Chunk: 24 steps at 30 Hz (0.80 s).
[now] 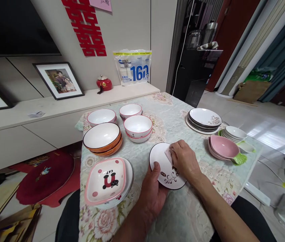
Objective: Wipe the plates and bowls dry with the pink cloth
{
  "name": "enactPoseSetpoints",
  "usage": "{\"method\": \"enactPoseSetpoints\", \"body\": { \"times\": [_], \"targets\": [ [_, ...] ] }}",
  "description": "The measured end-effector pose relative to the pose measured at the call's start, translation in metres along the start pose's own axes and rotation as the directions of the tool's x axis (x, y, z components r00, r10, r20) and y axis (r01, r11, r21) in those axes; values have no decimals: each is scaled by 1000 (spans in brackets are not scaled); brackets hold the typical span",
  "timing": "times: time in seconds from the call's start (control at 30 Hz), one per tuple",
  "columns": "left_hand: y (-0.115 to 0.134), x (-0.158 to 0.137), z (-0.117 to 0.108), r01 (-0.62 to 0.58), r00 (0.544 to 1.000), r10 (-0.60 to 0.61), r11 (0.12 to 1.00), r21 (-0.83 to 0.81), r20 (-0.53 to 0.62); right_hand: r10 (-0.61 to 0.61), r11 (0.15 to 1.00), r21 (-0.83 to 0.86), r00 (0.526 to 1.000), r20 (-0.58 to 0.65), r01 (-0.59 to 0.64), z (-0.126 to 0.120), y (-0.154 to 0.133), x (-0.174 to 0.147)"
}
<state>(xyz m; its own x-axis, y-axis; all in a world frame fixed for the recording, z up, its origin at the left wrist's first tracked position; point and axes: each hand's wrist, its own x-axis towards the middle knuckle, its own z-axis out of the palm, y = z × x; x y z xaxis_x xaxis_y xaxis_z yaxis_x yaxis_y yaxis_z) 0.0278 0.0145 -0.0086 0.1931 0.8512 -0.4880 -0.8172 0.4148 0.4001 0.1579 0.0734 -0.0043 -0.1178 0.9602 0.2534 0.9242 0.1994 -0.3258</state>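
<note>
A white plate with a dark rim and brown floral pattern is tilted above the table's near middle. My left hand grips its lower left edge, thumb on top and fingers underneath. In my right hand is a pale folded cloth or tissue, pressed against the plate's upper right face; I cannot tell which material it is. Left of the plate lies a square pink-rimmed cat dish on a round white plate. Behind it are stacked orange bowls and white bowls with red rims.
Stacked dark-rimmed plates stand at the table's right rear. Nearer are pink bowls with green leaf handles and small white dishes. A low cabinet behind holds a framed photo, a red jar and a plastic bag.
</note>
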Motion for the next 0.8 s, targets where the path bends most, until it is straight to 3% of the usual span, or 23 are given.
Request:
{"method": "enactPoseSetpoints", "body": {
  "times": [0.1, 0.17, 0.23, 0.3, 0.33, 0.43, 0.5, 0.57, 0.67, 0.8],
  "targets": [
    [1, 0, -1, 33, 999, -32, 999, -24, 38, -158, 952, 278, 983, 92, 127, -9, -12, -4],
    [4, 1, -1, 64, 992, -57, 996, -58, 115, -335, 866, 446, 925, 181, 226, -21, -15, -6],
    [7, 1, 1, 103, 979, -86, 991, -82, 185, -482, 781, 562, 836, 263, 273, -30, -10, -5],
    [9, 2, 2, 129, 979, -111, 987, -95, 173, -518, 754, 605, 796, 312, 254, -32, 2, -1],
    [9, 2, 2, 132, 983, -117, 986, -103, 143, -479, 775, 591, 820, 314, 226, -29, 9, 1],
    [7, 1, 3, 114, 992, -107, 986, -121, 66, -200, 879, 466, 967, 161, 104, -12, 21, 7],
    [5, 1, 2, 114, 992, -107, 985, -127, 60, -66, 914, 402, 997, 34, 47, 0, 17, 8],
    [5, 1, 2, 127, 990, -119, 983, -134, 71, -57, 919, 389, 998, -26, 62, 6, 4, 6],
    [7, 2, 0, 159, 981, -138, 975, -154, 135, -216, 873, 455, 975, 42, 174, 1, -17, 0],
    [11, 4, -1, 187, 962, -142, 965, -183, 233, -456, 788, 555, 858, 235, 266, -24, -20, -4]
  ]
}}
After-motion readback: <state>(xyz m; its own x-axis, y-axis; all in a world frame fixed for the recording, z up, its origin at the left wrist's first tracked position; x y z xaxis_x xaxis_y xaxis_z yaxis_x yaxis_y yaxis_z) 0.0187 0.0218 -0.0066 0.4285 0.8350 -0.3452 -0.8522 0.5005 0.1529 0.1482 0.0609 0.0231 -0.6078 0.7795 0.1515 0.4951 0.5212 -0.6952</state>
